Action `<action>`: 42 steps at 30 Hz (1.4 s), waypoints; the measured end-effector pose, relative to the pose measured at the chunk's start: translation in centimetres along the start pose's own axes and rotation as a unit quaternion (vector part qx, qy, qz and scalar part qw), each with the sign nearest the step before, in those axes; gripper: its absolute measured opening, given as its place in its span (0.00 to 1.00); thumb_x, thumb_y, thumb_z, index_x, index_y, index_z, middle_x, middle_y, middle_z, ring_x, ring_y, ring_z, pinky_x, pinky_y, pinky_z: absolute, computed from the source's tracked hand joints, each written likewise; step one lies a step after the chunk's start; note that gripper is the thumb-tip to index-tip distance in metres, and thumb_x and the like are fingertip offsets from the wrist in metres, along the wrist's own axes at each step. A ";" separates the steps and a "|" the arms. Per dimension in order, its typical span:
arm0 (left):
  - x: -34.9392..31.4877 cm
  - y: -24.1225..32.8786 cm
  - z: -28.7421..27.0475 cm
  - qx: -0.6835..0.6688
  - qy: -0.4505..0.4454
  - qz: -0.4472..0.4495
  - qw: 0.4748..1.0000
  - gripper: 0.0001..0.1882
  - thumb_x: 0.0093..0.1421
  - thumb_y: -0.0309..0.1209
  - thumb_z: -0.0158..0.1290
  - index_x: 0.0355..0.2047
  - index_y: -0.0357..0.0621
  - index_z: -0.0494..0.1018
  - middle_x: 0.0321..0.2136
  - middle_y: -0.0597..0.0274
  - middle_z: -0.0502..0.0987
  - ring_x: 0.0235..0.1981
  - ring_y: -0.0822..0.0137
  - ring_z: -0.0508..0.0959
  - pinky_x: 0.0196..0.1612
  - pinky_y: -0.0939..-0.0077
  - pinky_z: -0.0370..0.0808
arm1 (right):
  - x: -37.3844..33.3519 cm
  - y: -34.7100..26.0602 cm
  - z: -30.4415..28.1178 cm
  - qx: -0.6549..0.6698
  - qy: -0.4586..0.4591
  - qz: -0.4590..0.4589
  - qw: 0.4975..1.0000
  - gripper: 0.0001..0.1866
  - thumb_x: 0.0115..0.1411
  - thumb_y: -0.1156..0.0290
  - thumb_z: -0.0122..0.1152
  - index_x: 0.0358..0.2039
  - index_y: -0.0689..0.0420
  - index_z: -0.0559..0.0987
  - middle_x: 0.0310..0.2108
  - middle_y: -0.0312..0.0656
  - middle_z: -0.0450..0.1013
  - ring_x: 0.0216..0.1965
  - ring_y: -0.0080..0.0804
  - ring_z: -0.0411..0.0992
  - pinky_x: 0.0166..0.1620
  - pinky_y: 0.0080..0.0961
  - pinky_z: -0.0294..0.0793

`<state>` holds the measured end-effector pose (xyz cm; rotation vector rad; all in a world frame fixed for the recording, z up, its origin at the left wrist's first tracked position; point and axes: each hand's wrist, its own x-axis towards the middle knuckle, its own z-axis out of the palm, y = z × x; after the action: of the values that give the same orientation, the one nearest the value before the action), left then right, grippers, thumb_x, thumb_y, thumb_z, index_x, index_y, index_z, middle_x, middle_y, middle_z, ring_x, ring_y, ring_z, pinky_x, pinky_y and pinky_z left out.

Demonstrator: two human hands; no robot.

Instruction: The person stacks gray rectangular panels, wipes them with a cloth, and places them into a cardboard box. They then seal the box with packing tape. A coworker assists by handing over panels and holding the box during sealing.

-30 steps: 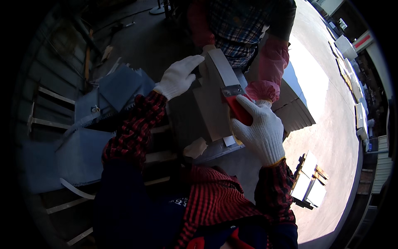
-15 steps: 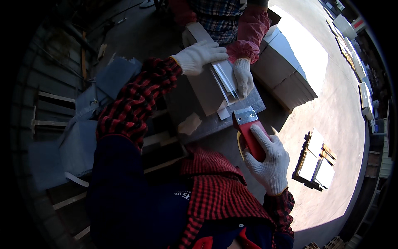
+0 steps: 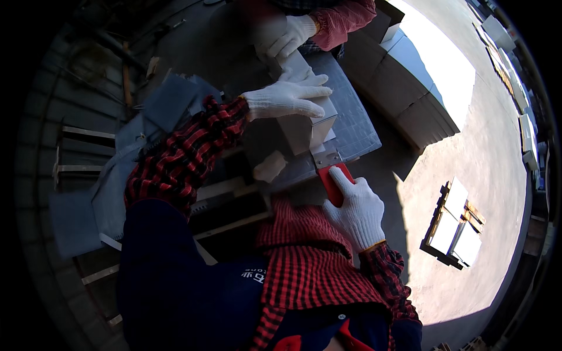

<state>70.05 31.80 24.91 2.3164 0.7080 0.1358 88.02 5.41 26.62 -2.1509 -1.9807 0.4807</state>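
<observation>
Slab: grey stone slab [image 3: 351,126] with a fine grid on its face lies flat on the work surface [image 3: 234,193], in front of the person, between their two hands and a co-worker's.
Block: pale grey block [image 3: 304,131] sits on the slab's near left part, its lit end face turned toward the scraper.
Left arm: red-and-black checked sleeve [image 3: 187,152] reaches forward and to the right from the lower left, elbow bent, wrist straight.
Left hand: white-gloved left hand [image 3: 285,98] lies palm down on top of the block, fingers stretched to the right and close together; its grip is a flat press, not a clasp.
Right hand: white-gloved right hand [image 3: 356,207] comes up from the lower edge, forefinger laid along the tool; its grip is wrapped tight on the red handle.
Scraper: red-handled scraper [image 3: 329,175] points away from the person, its metal blade touching the slab's near edge just below the block.
Co-worker's hand: another white-gloved hand [image 3: 281,36] with a pink sleeve rests at the block's far end.
Chunk: small pale chunk [image 3: 269,167] lies just left of the scraper.
</observation>
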 end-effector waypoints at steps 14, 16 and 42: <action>0.7 -3.6 9.2 0.187 0.409 0.220 0.866 0.34 0.53 0.47 0.66 0.58 0.60 0.66 0.60 0.58 0.67 0.63 0.47 0.64 0.68 0.37 0.52 | 4.9 2.8 5.6 -0.092 -0.345 -0.069 0.931 0.31 0.51 0.54 0.61 0.58 0.41 0.79 0.42 0.50 0.79 0.42 0.52 0.80 0.46 0.43 0.80; 1.1 -3.9 10.2 0.199 0.423 0.203 0.861 0.29 0.53 0.50 0.65 0.53 0.58 0.71 0.58 0.56 0.68 0.63 0.45 0.64 0.67 0.39 0.54 | 5.7 3.7 7.9 0.031 -0.279 -0.060 0.958 0.33 0.49 0.52 0.62 0.59 0.40 0.78 0.42 0.51 0.78 0.42 0.52 0.79 0.46 0.42 0.80; 1.5 -3.2 4.9 0.109 0.269 0.232 0.928 0.32 0.35 0.55 0.70 0.42 0.63 0.76 0.49 0.63 0.72 0.55 0.54 0.71 0.57 0.49 0.64 | 13.8 -1.7 14.6 0.146 -0.164 -0.085 0.972 0.28 0.63 0.50 0.59 0.57 0.54 0.77 0.51 0.55 0.75 0.51 0.51 0.76 0.54 0.44 0.74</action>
<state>71.27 31.63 18.94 2.6487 0.4231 0.9838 82.09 18.04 12.00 -1.7963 -2.0736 1.0820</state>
